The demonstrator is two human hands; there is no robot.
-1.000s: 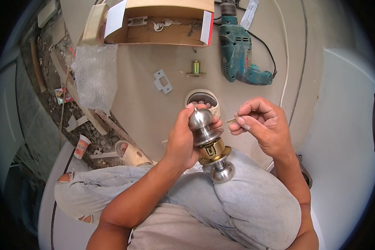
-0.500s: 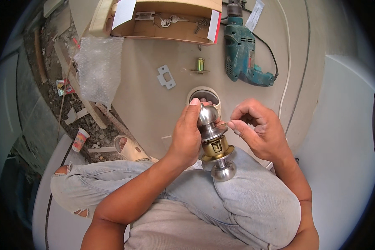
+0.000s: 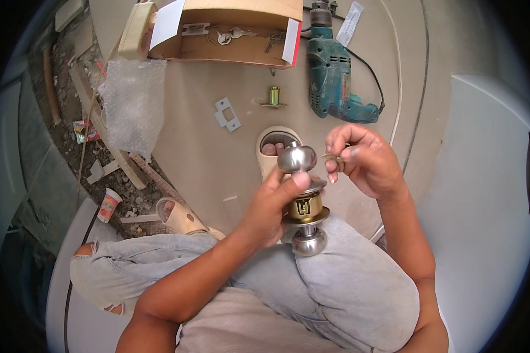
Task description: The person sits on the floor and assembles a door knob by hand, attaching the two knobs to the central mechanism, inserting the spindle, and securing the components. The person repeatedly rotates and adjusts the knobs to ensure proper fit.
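A door knob set [image 3: 305,207] stands nearly upright over my right thigh, with a brass-coloured middle between two round silver knobs. My left hand [image 3: 272,203] is closed round it just below the upper knob [image 3: 297,159], thumb across the silver collar. The lower knob [image 3: 310,242] is close to or on the jeans. Beside the upper knob, my right hand [image 3: 370,162] pinches a small thin metal piece [image 3: 328,156], whose kind I cannot make out. Its tip points toward the upper knob, a little apart from it.
Ahead lie a grey strike plate [image 3: 227,115] and a latch [image 3: 274,96]. An open cardboard box [image 3: 229,57] holds keys and small hardware. A corded drill [image 3: 331,73] lies right of it. Bubble wrap [image 3: 134,106], wood strips [image 3: 109,132] and a paper cup [image 3: 109,204] are at the left.
My left hand has slid down from the upper knob to the collar below it. My right hand has risen slightly and drawn back from the knob set with the metal piece.
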